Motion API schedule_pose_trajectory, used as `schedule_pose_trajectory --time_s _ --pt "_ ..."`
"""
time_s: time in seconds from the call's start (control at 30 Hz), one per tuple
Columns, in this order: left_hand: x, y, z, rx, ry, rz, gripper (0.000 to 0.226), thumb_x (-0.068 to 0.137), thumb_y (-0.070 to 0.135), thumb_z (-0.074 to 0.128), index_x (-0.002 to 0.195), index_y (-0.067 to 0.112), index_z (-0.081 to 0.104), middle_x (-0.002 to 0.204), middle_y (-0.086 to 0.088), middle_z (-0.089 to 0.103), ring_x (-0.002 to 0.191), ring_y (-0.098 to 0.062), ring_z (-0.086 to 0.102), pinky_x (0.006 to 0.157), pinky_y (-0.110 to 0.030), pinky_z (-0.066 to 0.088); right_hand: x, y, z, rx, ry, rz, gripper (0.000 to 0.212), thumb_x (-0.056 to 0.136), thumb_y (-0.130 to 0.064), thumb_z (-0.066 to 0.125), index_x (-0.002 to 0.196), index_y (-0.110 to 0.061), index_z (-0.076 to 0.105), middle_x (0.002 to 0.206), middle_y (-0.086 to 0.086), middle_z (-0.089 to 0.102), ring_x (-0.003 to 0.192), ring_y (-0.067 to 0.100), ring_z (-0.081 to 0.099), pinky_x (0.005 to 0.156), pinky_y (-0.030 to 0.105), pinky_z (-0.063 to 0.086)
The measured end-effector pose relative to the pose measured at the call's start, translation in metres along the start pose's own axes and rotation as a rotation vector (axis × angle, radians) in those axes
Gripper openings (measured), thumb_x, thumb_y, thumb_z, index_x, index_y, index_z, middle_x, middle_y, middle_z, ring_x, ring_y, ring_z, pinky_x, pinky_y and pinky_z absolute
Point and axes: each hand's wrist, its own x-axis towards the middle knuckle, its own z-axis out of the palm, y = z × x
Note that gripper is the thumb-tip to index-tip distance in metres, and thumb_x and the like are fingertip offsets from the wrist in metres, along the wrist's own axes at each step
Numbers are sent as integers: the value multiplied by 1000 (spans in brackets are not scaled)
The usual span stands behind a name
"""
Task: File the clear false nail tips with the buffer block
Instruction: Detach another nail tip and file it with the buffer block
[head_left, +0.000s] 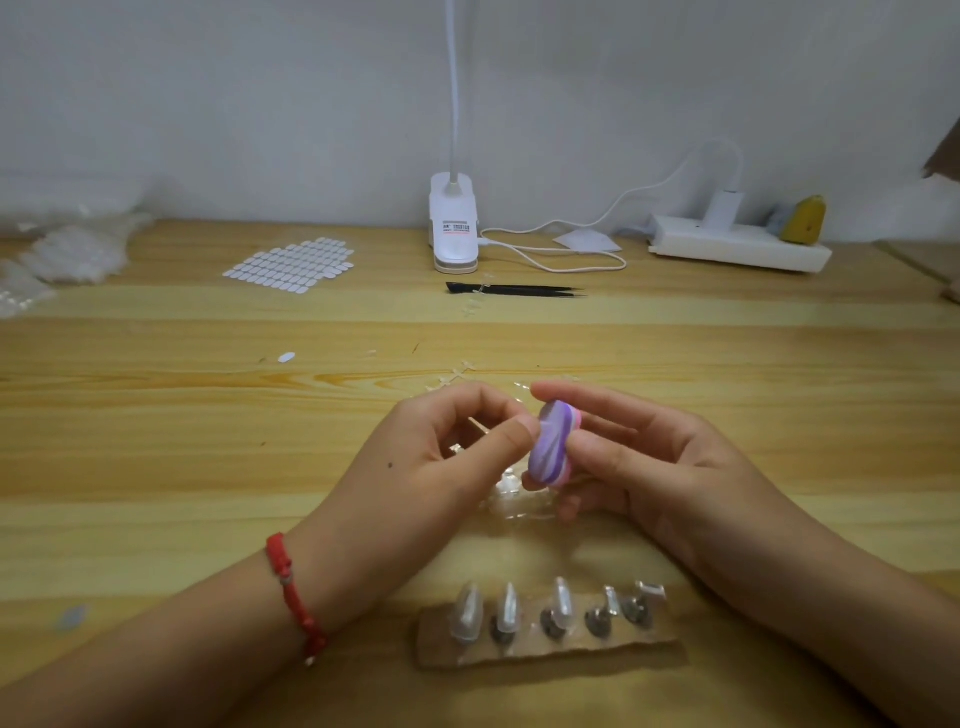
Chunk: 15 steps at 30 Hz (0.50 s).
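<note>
Buffer block (553, 442) in right fingers' (615, 415) pinch — left fingers (465, 404) (round a nail tip (479, 426)) touching.

Purple-streaked buffer block (551, 442) with pink layer; red bracelet (292, 592).

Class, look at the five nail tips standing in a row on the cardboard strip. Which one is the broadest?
The leftmost nail tip, the one nearest the red bracelet; the four to its right are visibly narrower.

Home nail desk: lamp (453, 223), tweezers (514, 290).
</note>
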Motion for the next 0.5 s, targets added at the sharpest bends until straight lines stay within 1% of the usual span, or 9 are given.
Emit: schedule_pose_trajectory --time_s 0.17,0.23,0.3,0.4,0.47,0.5 --pt "1 -3 0 -4 13 6 17 78 40 62 77 24 68 61 16 58 57 -5 49 53 -14 40 0 1 1 -40 26 6 36 81 -29 69 117 -30 70 107 9 72 84 20 70 70 25 56" --pt "1 -2 0 -16 17 15 20 81 42 67 77 22 69 61 16 58 55 -3 48 53 -13 39 0 0 3 -45 33 16 36 80 -28 70 115 -30 71 108 9 72 82 19 70 69 25 56" --pt "2 -2 0 -38 39 16 23 79 42 65 77 20 70 59 17 56 53 -2 48 51 -12 39 -1 0 4 -38 46 19 37 77 -27 72 113 -28 72 107 9 72 81 20 71 67 25 57" --pt "1 -2 0 -6 21 12 22 81 43 68 76 22 70 59 15 59 55 -2 49 52 -13 39 0 0 6 10 77 17 33 77 -23 77 109 -24 73 105 10 73 82 25 73 64 26 58" --pt "0 -1 2 31 -5 26 18 78 41 64 75 25 70 59 17 59 55 -1 49 53 -11 38 0 -1 5 83 130 26 35 71 -23 76 106 -21 74 101 11 74 81 24 73 60 25 57" --pt "-1 0 3 32 7 34 18 80 41 65 75 24 69 58 17 58 54 0 48 52 -11 37 0 -2 5 107 144 31 36 69 -24 76 105 -20 74 100 11 74 81 23 73 59 25 57"
